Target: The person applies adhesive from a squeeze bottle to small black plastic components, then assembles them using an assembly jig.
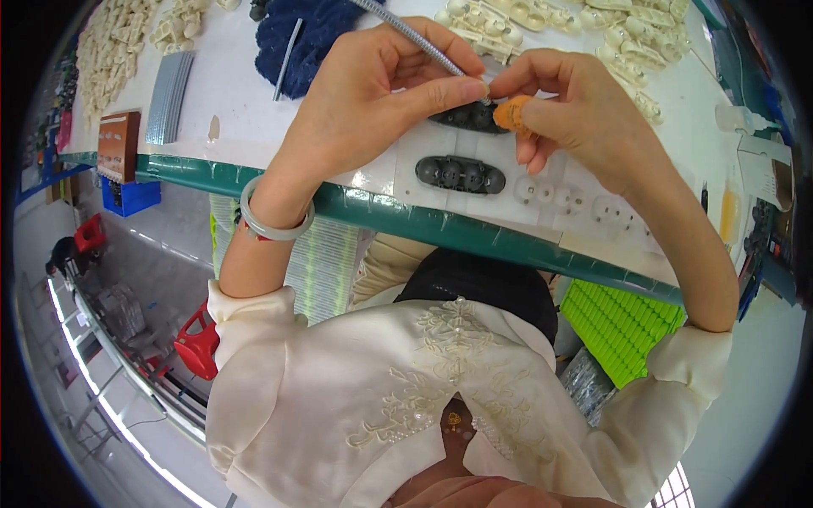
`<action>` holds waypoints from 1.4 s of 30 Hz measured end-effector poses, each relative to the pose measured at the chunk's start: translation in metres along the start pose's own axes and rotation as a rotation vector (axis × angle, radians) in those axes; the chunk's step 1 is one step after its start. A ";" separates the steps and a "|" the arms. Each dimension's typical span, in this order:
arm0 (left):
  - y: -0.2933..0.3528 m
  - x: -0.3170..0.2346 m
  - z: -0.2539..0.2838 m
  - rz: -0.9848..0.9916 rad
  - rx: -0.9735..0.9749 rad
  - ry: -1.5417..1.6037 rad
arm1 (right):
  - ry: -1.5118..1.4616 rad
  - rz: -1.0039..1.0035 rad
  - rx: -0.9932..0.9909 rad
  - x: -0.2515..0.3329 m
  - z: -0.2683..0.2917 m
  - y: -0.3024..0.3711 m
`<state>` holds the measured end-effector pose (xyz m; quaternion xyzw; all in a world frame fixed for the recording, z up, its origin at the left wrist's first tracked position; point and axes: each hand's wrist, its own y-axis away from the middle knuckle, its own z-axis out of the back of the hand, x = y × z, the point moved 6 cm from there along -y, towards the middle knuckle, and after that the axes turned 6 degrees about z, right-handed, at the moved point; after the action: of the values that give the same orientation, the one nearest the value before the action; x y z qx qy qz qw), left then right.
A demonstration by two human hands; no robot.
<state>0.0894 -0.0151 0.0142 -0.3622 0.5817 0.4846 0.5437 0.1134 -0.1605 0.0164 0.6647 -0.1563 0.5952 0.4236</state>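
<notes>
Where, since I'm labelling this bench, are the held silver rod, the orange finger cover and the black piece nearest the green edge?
Held silver rod (415, 35): head view, on its exposed length.
Orange finger cover (514, 116): head view, on its middle.
Nearer black piece (461, 174): head view, middle of its upper face.

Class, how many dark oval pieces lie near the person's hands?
2. One piece lies by the green table edge; another piece is just beyond, partly hidden by the left hand and right hand. Others may be covered.

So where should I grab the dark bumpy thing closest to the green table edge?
I'd come from above and pinch the long sides of the dark bumpy thing near its middle; it's lying flat and uncovered, longer than it's wide.
</notes>
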 end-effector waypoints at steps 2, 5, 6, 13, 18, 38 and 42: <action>-0.001 -0.002 -0.002 -0.037 0.015 -0.001 | 0.009 -0.005 -0.006 0.001 0.000 0.000; -0.004 0.001 -0.001 -0.065 0.022 -0.084 | 0.012 0.010 -0.012 0.001 0.000 0.001; -0.004 0.001 0.000 -0.060 0.024 -0.084 | 0.006 0.029 -0.010 0.002 -0.001 0.002; -0.006 -0.005 -0.004 -0.068 0.085 -0.260 | 0.112 0.037 -0.044 -0.003 0.003 0.002; -0.007 -0.010 -0.006 -0.127 0.111 -0.334 | 0.068 -0.281 0.068 0.002 0.005 -0.004; -0.008 -0.050 -0.023 -0.100 0.133 -0.632 | 0.185 -0.321 0.040 0.006 0.007 -0.001; -0.013 -0.053 -0.026 -0.107 0.183 -0.746 | 0.172 -0.321 0.065 0.005 0.008 -0.004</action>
<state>0.1020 -0.0494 0.0622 -0.1407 0.3651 0.5002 0.7725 0.1226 -0.1624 0.0205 0.6413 0.0080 0.5792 0.5032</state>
